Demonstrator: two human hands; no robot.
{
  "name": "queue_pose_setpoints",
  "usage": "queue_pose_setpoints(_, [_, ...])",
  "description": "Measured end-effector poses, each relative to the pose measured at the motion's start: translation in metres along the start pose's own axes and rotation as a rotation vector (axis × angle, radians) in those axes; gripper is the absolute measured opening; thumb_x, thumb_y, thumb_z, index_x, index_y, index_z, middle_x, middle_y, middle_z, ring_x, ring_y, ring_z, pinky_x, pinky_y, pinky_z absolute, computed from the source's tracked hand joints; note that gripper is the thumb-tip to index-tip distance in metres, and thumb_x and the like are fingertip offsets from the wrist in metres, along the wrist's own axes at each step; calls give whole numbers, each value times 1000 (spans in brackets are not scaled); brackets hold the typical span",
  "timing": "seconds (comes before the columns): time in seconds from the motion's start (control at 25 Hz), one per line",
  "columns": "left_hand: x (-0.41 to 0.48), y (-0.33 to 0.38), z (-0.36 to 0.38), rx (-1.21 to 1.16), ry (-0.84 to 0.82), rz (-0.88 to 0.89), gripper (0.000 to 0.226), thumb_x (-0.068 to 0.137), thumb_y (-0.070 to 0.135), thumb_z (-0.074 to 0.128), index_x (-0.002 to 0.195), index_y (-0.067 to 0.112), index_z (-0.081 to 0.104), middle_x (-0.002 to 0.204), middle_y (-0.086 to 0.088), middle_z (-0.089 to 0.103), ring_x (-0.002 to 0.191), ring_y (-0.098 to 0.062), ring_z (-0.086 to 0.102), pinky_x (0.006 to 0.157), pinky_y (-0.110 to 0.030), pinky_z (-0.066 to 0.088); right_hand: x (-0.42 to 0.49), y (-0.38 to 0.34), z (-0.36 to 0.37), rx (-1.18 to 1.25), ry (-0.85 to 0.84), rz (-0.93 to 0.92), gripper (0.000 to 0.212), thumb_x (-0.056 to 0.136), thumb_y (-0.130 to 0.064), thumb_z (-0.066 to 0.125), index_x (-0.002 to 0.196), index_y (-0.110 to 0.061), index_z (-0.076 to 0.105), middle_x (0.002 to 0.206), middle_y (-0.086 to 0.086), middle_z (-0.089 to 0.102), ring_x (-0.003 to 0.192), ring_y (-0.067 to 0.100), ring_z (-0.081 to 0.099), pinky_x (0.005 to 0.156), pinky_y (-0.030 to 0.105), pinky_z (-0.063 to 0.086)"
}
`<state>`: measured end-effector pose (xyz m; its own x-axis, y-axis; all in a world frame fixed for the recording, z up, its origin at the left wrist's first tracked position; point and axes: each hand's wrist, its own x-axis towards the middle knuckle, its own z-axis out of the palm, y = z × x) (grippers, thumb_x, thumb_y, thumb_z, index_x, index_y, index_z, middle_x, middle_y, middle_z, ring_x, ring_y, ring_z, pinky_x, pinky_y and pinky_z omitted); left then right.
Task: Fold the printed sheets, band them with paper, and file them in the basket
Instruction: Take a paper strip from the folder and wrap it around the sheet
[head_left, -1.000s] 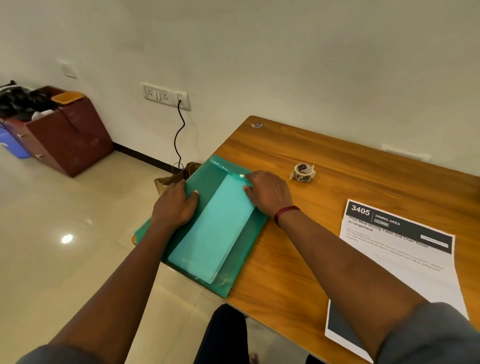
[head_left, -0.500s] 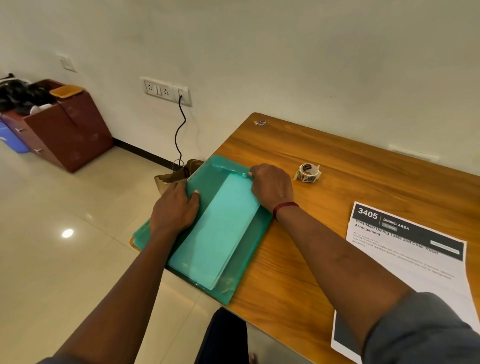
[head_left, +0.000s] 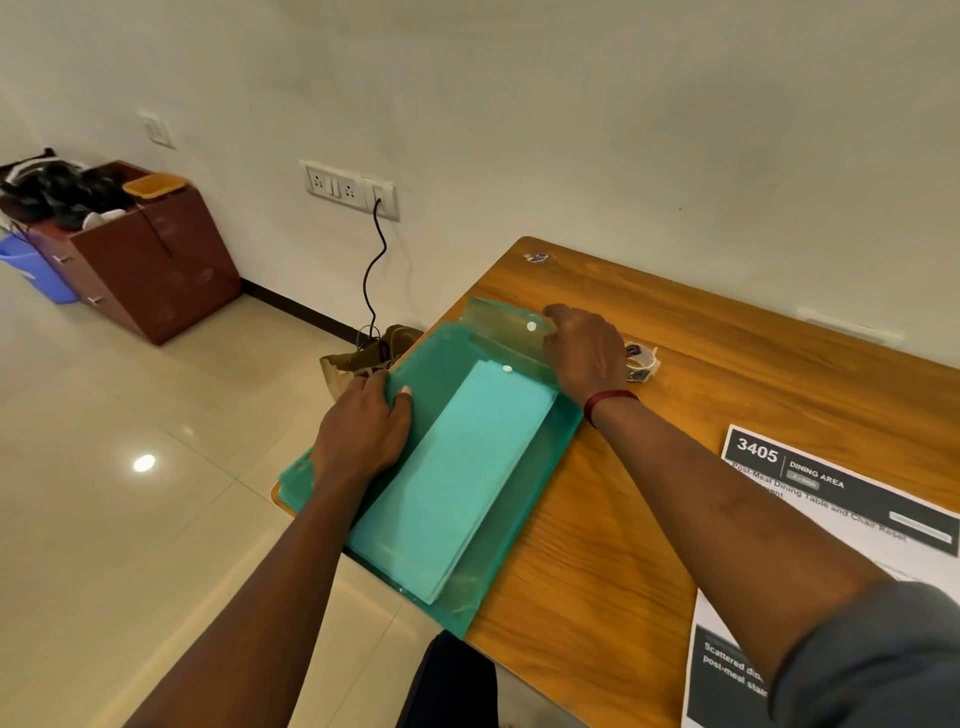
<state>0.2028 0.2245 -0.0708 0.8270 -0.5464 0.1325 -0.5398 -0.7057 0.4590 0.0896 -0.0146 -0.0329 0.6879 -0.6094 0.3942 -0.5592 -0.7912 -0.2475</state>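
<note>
Between my hands: folded sheets (head_left: 457, 478) in a folder (head_left: 540, 467), left hand (head_left: 363, 431) flat, right hand (head_left: 582, 353) on flap (head_left: 501, 319) (grip unclear). Banding, basket remain.

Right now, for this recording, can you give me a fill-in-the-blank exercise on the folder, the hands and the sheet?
1. The snap flap of the green plastic folder lies ____, not buttoned.
2. The left hand rests flat on the ____.
3. The printed sheet is headed with the number ____.
4. The red wristband is on the ____ arm.
Missing words: open; folder; 3405; right.
</note>
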Motion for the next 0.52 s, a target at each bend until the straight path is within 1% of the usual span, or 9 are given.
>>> queue_pose_setpoints(0.08, [0, 0, -1, -20, 15, -7, 46, 100, 47, 36, 133, 17, 49, 116, -6, 60, 90, -13, 46, 79, -34, 42, 3, -1, 1, 102, -118, -18, 19, 89, -15, 52, 104, -14, 63, 86, 12, 69, 75, 33, 60, 63, 41, 50])
queue_pose_setpoints(0.12, [-1, 1, -1, -24, 19, -9, 46, 100, 47, 36, 133, 18, 49, 117, -6, 60, 91, -14, 47, 78, -33, 41, 5, -1, 1, 138, -182, -21, 17, 87, -13, 52, 99, -15, 64, 86, 11, 69, 76, 32, 60, 64, 41, 51])
queue_pose_setpoints(0.2, [-1, 2, -1, -35, 20, -13, 46, 100, 46, 38, 134, 17, 49, 120, -6, 60, 97, -18, 52, 80, -34, 41, 9, 2, 0, 164, -314, -31, 14, 84, -9, 57, 88, -17, 68, 89, 7, 71, 83, 27, 63, 70, 37, 52])
queue_pose_setpoints(0.24, [-1, 2, 0, -45, 20, -17, 46, 100, 46, 39, 135, 17, 48, 122, -6, 59, 102, -21, 54, 83, -36, 43, 11, 3, -1, 167, -378, -32, 10, 83, -9, 64, 84, -17, 70, 90, 4, 72, 85, 24, 65, 72, 34, 52])
queue_pose_setpoints(0.32, [-1, -1, 1, -63, 28, -25, 47, 99, 47, 40, 136, 19, 47, 127, -6, 59, 108, -24, 55, 91, -41, 47, 19, 5, -3, 199, -466, -6, 4, 80, -12, 76, 84, -13, 75, 91, 3, 74, 88, 20, 66, 77, 33, 53])
queue_pose_setpoints(0.36, [0, -2, 2, -71, 31, -28, 48, 98, 48, 40, 137, 20, 47, 129, -6, 59, 110, -25, 56, 93, -44, 48, 22, 6, -4, 230, -497, 27, 8, 79, -14, 78, 87, -11, 76, 93, 3, 74, 88, 19, 67, 81, 34, 55])
queue_pose_setpoints(0.44, [1, -3, 3, -89, 34, -36, 49, 98, 50, 40, 137, 21, 46, 129, -5, 59, 109, -24, 56, 94, -47, 49, 26, 4, -4, 292, -545, 82, 13, 79, -13, 79, 91, -10, 77, 97, 3, 75, 89, 17, 68, 85, 36, 56])
queue_pose_setpoints(0.52, [1, -3, 4, -103, 35, -38, 48, 98, 50, 40, 136, 22, 47, 128, -4, 59, 109, -24, 56, 95, -47, 49, 27, 1, -5, 312, -575, 83, 14, 80, -10, 77, 94, -10, 77, 100, 1, 74, 90, 13, 65, 85, 32, 55])
